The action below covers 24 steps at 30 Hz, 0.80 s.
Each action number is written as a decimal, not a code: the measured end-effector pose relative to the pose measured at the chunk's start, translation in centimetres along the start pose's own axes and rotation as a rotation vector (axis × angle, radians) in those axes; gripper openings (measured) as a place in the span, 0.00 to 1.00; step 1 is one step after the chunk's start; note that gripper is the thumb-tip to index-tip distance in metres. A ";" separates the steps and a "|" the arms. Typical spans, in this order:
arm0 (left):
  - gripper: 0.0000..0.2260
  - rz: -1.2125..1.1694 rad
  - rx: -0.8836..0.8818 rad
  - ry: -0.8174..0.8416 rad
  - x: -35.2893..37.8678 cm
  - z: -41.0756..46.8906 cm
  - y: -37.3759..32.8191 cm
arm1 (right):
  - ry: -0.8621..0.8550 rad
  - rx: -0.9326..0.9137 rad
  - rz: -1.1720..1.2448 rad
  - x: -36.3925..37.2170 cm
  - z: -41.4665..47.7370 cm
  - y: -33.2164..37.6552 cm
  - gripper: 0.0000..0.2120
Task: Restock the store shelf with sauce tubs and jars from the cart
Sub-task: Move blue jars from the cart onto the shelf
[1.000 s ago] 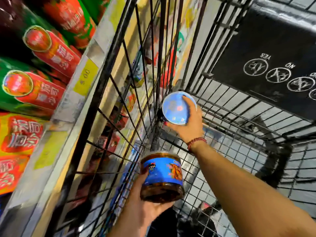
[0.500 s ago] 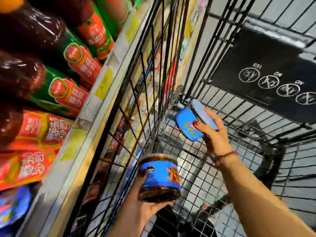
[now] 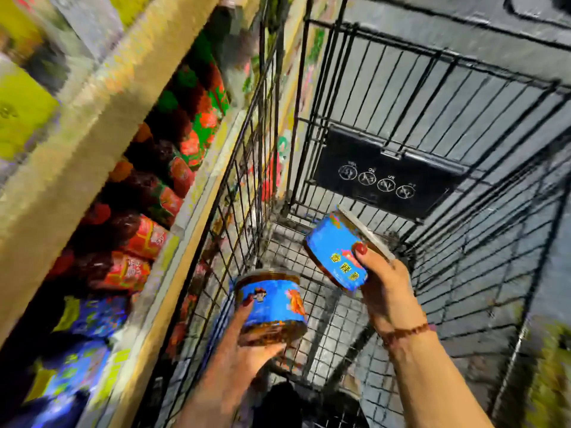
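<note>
My left hand [image 3: 244, 359] grips an upright sauce tub [image 3: 270, 307] with a blue label and dark sauce, held above the cart's floor. A second blue-labelled tub [image 3: 335, 251] is in my right hand [image 3: 386, 288], tilted on its side with its lid facing up and right, lifted inside the black wire cart [image 3: 247, 193]. The store shelf [image 3: 197, 199] runs along the left, just beyond the cart's wire side. The view is blurred by motion.
Red-and-green packets [image 3: 173, 180] fill the shelf's middle level, and blue packages [image 3: 83, 316] lie lower down. A black plaque [image 3: 383, 177] with round symbols hangs on the cart's far wall. A wide shelf board [image 3: 77, 125] crosses the upper left.
My right hand has lifted its tub out of the cart's far corner, tipped it sideways and drawn it nearer. The left hand's tub stays held. My view has swung upward and back.
</note>
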<state>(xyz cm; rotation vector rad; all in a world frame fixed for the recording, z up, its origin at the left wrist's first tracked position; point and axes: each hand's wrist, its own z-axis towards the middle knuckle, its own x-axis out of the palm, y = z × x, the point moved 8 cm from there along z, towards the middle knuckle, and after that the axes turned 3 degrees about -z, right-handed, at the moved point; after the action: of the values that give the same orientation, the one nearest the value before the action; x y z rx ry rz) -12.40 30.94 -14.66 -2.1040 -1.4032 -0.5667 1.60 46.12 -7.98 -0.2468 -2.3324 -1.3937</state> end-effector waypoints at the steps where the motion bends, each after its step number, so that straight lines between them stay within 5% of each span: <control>1: 0.51 0.063 0.052 -0.006 0.6 -1.1 -0.1 | 0.002 -0.005 0.002 -0.1 -1.2 0.8 0.39; 6: 0.28 0.320 0.287 0.066 4.9 -6.3 -1.1 | 0.059 0.008 0.018 -1.3 -6.2 3.3 0.34; 9: 0.45 0.279 0.299 0.093 6.7 -8.7 0.1 | 0.064 0.028 0.005 -1.8 -8.7 4.3 0.36; 12: 0.44 0.259 0.422 0.090 8.6 -12.5 1.1 | 0.123 0.071 0.010 -2.0 -11.0 5.4 0.45; 19: 0.33 0.073 0.633 0.075 10.0 -21.3 7.1 | 0.407 0.066 -0.098 -1.4 -16.4 9.5 0.38; 24: 0.52 0.070 0.747 -0.152 7.2 -26.4 9.8 | 0.545 0.123 -0.137 1.1 -20.3 10.6 0.46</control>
<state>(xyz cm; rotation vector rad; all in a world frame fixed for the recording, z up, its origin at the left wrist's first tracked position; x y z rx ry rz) -1.91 15.97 7.88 -1.5909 -1.3361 0.1493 9.49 33.45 9.42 0.3001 -1.9886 -1.1831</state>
